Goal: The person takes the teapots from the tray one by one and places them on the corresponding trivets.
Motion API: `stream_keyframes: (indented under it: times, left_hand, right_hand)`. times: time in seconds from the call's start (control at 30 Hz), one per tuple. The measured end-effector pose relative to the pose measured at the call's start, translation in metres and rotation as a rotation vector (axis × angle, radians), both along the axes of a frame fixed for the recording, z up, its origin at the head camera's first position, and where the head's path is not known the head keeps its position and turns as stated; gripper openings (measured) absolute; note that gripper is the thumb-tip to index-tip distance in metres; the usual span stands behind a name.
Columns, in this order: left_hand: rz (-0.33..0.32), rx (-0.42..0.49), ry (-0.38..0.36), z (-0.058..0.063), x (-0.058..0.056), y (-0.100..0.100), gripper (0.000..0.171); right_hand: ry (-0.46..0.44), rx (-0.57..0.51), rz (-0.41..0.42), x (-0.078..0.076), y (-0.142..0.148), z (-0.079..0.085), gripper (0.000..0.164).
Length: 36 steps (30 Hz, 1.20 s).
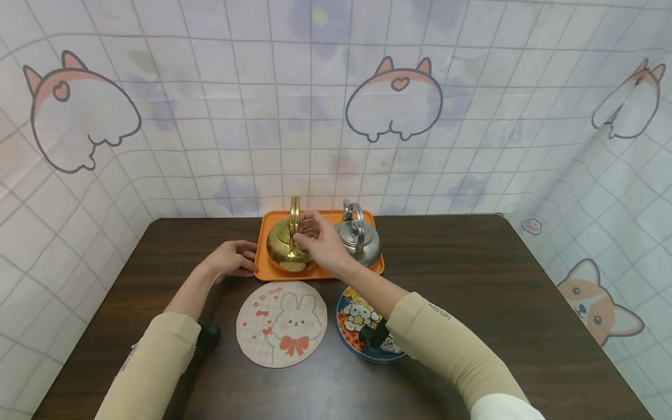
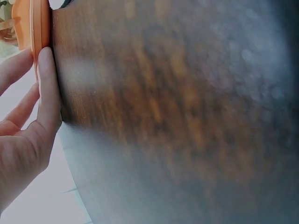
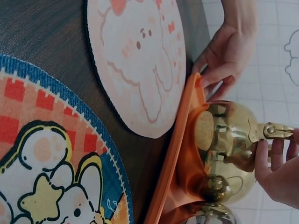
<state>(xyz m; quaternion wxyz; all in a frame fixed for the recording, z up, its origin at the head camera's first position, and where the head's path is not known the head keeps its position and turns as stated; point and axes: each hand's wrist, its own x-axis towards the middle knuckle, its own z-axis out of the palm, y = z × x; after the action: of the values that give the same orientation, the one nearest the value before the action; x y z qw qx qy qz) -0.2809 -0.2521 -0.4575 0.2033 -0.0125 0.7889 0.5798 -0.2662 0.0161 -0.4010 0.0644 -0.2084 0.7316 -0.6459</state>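
Note:
A shiny gold kettle (image 1: 286, 248) with an upright handle stands in an orange tray (image 1: 266, 271). My right hand (image 1: 325, 242) holds the kettle's handle with thumb and fingers; the right wrist view shows these fingers (image 3: 276, 156) at the handle from the side. Beside the gold kettle, a silver kettle (image 1: 371, 248) stands in the tray's right part, partly behind my right hand. My left hand (image 1: 231, 258) is at the tray's left edge, and in the left wrist view its fingertips (image 2: 46, 58) grip the orange rim.
In front of the tray lie a round pink rabbit mat (image 1: 280, 324) and a round blue-edged cartoon mat (image 1: 349, 318), the latter partly under my right forearm. All this is on a dark wooden table (image 1: 462, 280). A white checked cloth with cartoon dogs (image 1: 394, 105) hangs around its back and sides.

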Motion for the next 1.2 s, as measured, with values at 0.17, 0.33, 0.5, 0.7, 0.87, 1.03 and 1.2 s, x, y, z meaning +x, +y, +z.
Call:
stream_keyframes:
  times: [0.17,0.33,0.5,0.7,0.87,1.03,1.2]
  left_hand:
    - [0.01,-0.002,-0.006,0.0,0.0,0.0,0.066]
    - [0.011,-0.002,-0.008,0.002,0.0,0.001,0.067]
    - [0.009,-0.007,-0.006,0.003,0.0,0.001,0.066]
    - [0.016,-0.004,-0.009,0.003,0.001,0.002,0.066]
    - [0.019,-0.006,-0.012,0.003,0.001,0.002,0.065]
    - [0.013,-0.001,-0.01,0.003,0.001,0.001,0.065]
    - [0.003,0.024,-0.02,0.005,0.002,0.0,0.066]
  right_hand:
    - [-0.014,-0.013,0.0,-0.001,0.0,0.0,0.027]
    - [-0.014,-0.027,-0.003,-0.001,0.001,0.0,0.026]
    - [-0.019,-0.039,0.001,-0.001,0.0,0.0,0.025]
    - [-0.013,-0.035,0.002,0.002,0.0,0.002,0.025]
    - [-0.004,-0.031,0.0,0.004,0.001,0.003,0.024]
    - [0.002,-0.041,-0.001,0.007,0.002,0.005,0.024]
    - [0.019,-0.044,-0.003,0.012,0.004,0.011,0.024]
